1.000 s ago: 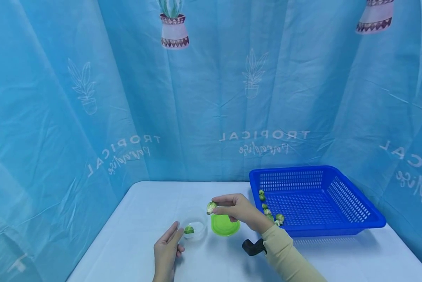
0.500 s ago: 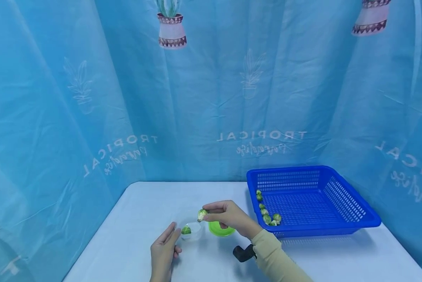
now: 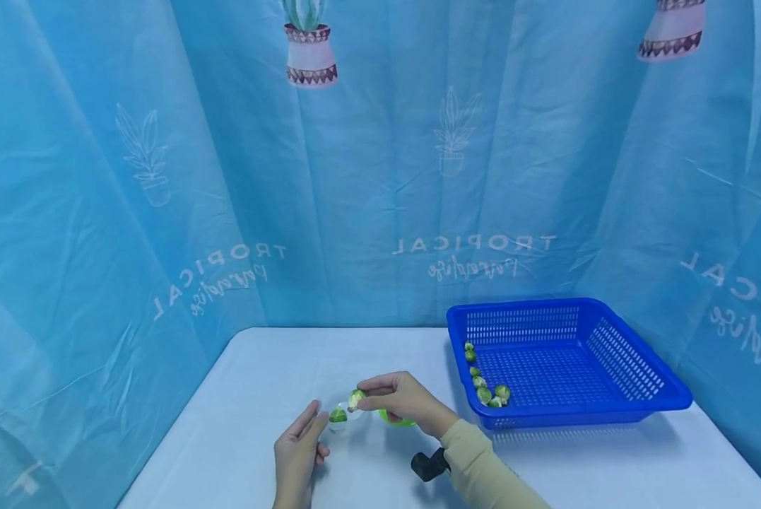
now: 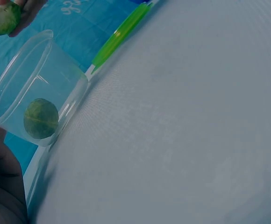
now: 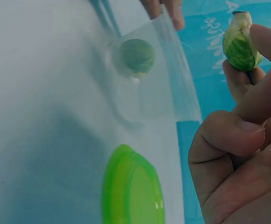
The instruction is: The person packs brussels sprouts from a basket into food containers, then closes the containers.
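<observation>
A Brussels sprout is pinched between the thumb and fingertips of my right hand, above the opening of a small clear plastic cup. Its pale stem end shows in the right wrist view. Inside the cup lies another Brussels sprout. My left hand holds the cup at the left side of its rim; the exact finger contact is partly hidden. A round bright green lid rests on the table just right of the cup, partly covered by my right hand in the head view.
A blue slotted basket stands at the table's right, with several Brussels sprouts along its left side. Below my right wrist is a black mount. A blue printed curtain hangs behind the white table.
My right hand has moved left and slightly down with its Brussels sprout, from over the green lid to over the cup. The left hand has stayed at the cup.
</observation>
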`<state>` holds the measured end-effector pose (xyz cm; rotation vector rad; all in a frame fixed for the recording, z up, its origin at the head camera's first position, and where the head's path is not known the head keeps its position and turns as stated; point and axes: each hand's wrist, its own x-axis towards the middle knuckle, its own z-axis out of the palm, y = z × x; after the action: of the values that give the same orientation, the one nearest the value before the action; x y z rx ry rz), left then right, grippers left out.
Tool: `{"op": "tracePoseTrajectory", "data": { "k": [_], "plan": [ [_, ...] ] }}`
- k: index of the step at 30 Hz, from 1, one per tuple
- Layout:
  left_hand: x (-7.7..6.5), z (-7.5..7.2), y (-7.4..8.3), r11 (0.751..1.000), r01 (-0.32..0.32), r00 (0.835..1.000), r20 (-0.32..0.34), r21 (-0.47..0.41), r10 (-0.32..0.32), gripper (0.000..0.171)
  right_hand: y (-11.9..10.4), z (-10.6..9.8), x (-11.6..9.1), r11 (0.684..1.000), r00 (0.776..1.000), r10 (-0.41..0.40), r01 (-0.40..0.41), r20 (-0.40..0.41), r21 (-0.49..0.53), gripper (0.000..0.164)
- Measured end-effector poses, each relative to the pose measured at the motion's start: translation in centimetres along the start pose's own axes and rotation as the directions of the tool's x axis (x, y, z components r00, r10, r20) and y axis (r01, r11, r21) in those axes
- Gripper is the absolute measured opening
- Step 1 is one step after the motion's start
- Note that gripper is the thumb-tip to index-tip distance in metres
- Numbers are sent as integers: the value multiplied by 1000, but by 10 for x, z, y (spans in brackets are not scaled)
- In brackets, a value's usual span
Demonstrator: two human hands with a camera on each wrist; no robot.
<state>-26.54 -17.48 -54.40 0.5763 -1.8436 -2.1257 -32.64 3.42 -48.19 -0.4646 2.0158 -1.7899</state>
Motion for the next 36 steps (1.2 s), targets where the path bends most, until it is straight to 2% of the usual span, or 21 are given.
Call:
{"op": "tracePoseTrajectory", "data": {
  "k": [16,24,36],
  "plan": [
    [-3,-1,3,1000,13,1000,9,1,-13,56,21,6,8,999,999,15,-17,-49,-49,34],
    [-2,0,2,1000,1,1000,8,1,-1,57,23,9,10,997,997,18,-24,-76,-77,38],
    [-1,0,1,1000,4,1000,-2,6,-4,55,24,13,11,995,994,17,-27,-106,-95,34]
  ]
}}
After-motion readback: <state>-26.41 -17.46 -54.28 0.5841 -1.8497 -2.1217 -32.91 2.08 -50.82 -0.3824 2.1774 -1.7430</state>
